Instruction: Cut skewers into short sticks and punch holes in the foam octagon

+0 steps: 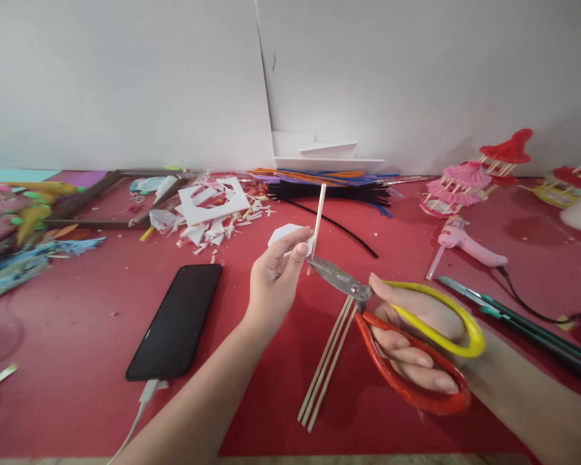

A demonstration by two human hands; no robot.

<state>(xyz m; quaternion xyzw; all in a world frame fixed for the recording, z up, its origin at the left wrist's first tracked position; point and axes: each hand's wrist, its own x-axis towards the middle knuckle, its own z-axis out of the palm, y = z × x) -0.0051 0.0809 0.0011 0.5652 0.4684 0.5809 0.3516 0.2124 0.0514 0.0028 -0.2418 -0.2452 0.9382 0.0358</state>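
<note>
Between thumb and fingers, my left hand (278, 278) pinches a thin wooden stick (319, 210) held nearly upright. My right hand (416, 349) grips a pair of scissors (339, 278) with one yellow and one red handle loop. The blade tips reach the stick just below my left fingertips; whether they touch it I cannot tell. Under the scissors, three more wooden sticks (326, 368) lie side by side on the red table. A white octagonal piece (285, 234) lies behind my left hand, partly covered by it.
A black phone (177, 320) with a white cable lies at left. White foam scraps (213, 206) and bundled pipe cleaners (329, 187) are at the back. On the right are a pink glue gun (474, 248), a green cutter knife (518, 323) and a tiered pink-and-red paper model (465, 184).
</note>
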